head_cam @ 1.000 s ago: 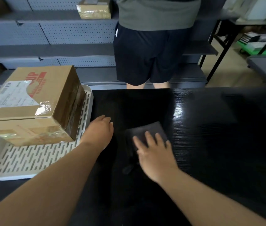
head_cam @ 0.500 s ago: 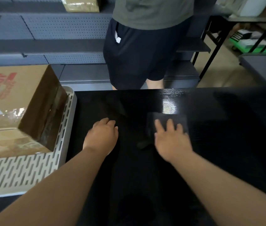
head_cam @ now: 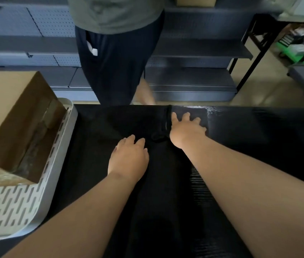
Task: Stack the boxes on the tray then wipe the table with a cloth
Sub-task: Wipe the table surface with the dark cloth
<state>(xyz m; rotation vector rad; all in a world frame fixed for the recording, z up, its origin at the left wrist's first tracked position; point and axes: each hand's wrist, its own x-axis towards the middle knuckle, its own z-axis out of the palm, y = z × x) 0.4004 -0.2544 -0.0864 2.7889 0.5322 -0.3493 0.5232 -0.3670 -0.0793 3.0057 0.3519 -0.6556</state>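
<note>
Brown cardboard boxes (head_cam: pixel 13 116) sit stacked on the white slotted tray (head_cam: pixel 17 205) at the table's left end. A dark grey cloth (head_cam: pixel 194 112) lies flat at the far edge of the black table (head_cam: pixel 259 146). My right hand (head_cam: pixel 186 129) presses down on the cloth with fingers spread. My left hand (head_cam: pixel 129 159) rests palm-down on the bare tabletop, nearer me and left of the cloth, holding nothing.
A person in dark shorts (head_cam: pixel 117 62) and a green shirt stands just beyond the table's far edge. Grey pegboard shelving (head_cam: pixel 194 53) runs behind them. A black-framed rack (head_cam: pixel 250 58) and a green cart (head_cam: pixel 300 51) stand at the far right.
My right hand has slid the cloth away from me and to the right, from mid-table to the far edge. My left hand stayed flat on the table. The person beyond the table shifted.
</note>
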